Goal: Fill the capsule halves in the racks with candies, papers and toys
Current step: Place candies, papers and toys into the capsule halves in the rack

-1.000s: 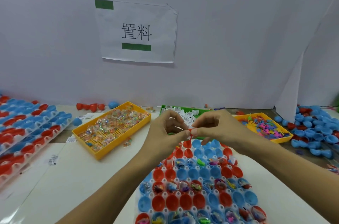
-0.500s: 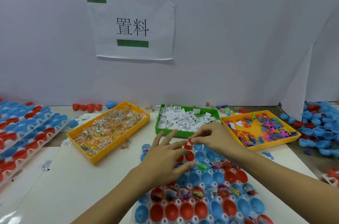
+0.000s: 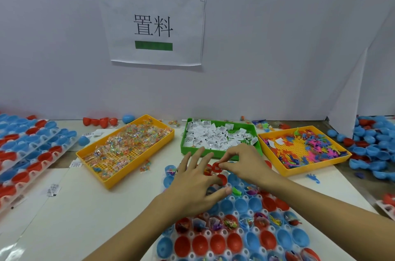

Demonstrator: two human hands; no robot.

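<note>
A small red plastic piece (image 3: 215, 167) is pinched by the right hand (image 3: 245, 164) over the white capsule rack's (image 3: 233, 233) far end; the left hand (image 3: 192, 188) is spread flat there, fingers straight, holding nothing.

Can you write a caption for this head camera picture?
Right hand pinches a small red toy above the capsule rack; left hand spreads open beside it.

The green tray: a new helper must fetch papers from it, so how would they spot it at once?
Under the wall sign, three trays line the table's far side. The green tray sits in the middle. Its neighbours are yellow; it alone holds white paper slips.
</note>
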